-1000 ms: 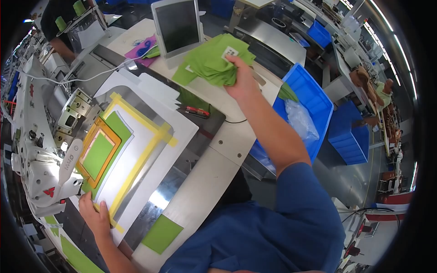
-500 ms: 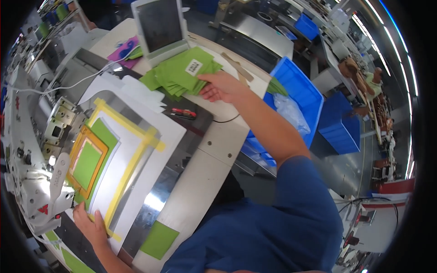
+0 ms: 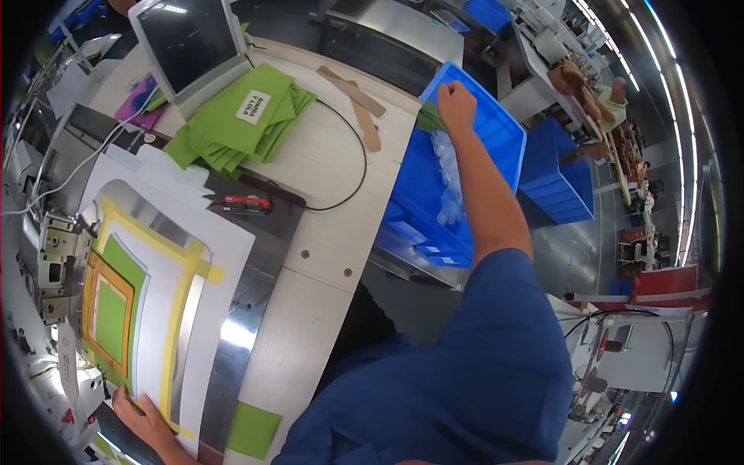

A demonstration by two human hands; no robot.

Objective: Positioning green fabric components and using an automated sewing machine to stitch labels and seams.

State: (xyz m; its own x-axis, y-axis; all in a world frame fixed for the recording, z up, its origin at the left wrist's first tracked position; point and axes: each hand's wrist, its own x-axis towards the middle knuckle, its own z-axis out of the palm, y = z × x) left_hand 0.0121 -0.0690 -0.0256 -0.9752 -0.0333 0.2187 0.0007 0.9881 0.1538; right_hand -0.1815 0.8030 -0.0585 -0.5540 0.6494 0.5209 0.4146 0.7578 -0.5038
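My left hand (image 3: 143, 418) lies at the near end of a white template sheet (image 3: 159, 302) edged with yellow tape, its fingers spread. Beside its fingertips, a green fabric piece (image 3: 138, 271) rests on the template under an orange-yellow rectangular frame (image 3: 128, 332), next to a white sewing machine (image 3: 58, 368). Over the far part of a blue plastic bin (image 3: 496, 147) hangs my right hand (image 3: 456, 107), its fingers curled closed. Anything inside them is hidden. Green fabric (image 3: 428, 118) and clear plastic bags (image 3: 449, 182) are in the bin, just below and beside that hand.
A fanned stack of green fabric pieces (image 3: 217, 132) with a white label lies before a tablet-like screen (image 3: 190, 43). Nearby are a red-and-black cutter (image 3: 246, 204), flat wooden strips (image 3: 360, 105) and a black cable (image 3: 364, 159). One green piece (image 3: 254, 430) lies at the table's near edge.
My right hand has left the green fabric stack and moved right, over the blue bin, its fingers now curled. My left hand stays at the template. The whole view has shifted.
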